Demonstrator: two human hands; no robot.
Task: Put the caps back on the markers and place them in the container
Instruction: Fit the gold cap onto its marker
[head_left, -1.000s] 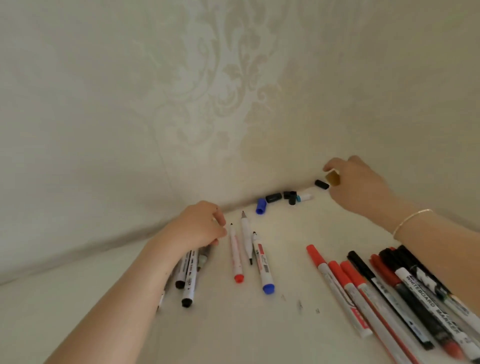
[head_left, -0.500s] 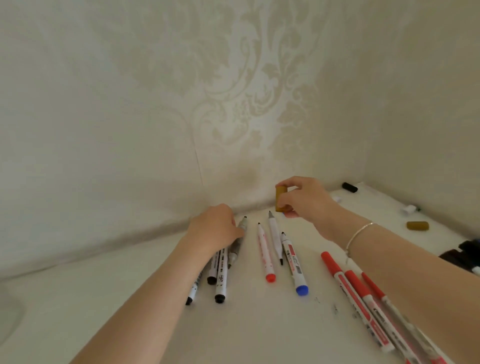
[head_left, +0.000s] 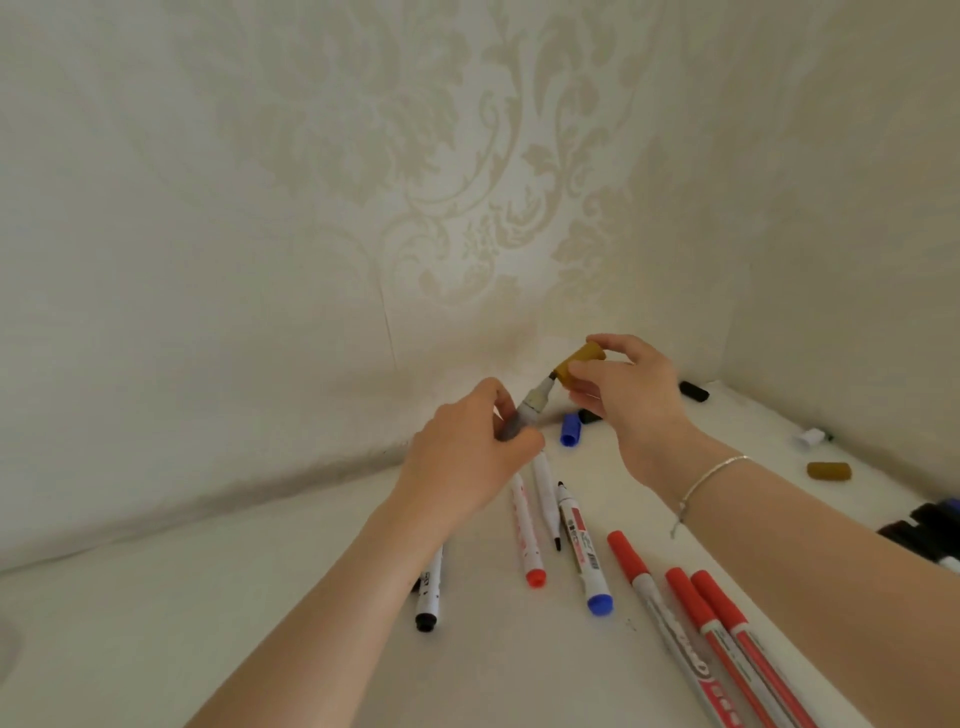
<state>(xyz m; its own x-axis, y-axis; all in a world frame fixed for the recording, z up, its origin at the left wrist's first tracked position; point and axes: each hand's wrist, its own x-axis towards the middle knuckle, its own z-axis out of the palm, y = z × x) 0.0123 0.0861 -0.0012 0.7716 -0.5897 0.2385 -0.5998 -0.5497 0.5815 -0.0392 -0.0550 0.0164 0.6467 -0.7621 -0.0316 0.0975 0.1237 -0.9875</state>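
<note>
Head view first: we see the left hand (head_left: 467, 457) curled round the barrel of a grey marker (head_left: 524, 413), tilting its tip up and to the right. Our right hand (head_left: 631, 397) pinches a mustard cap (head_left: 579, 364) between thumb and fingers, its open end just at the marker's tip, not pushed on. Both are raised above the white desk (head_left: 311, 623), near the wallpapered corner. Below the hands we count uncapped markers lying on the desk: one with a red end (head_left: 525, 535), one with a blue end (head_left: 584, 556), a black-ended one (head_left: 430, 597) under the left forearm. Three red-capped markers (head_left: 691, 608) lie side by side to the right. Loose caps sit by the wall: a blue cap (head_left: 570, 429), a black cap (head_left: 694, 391), a second mustard cap (head_left: 829, 472). We see no container in this view
</note>
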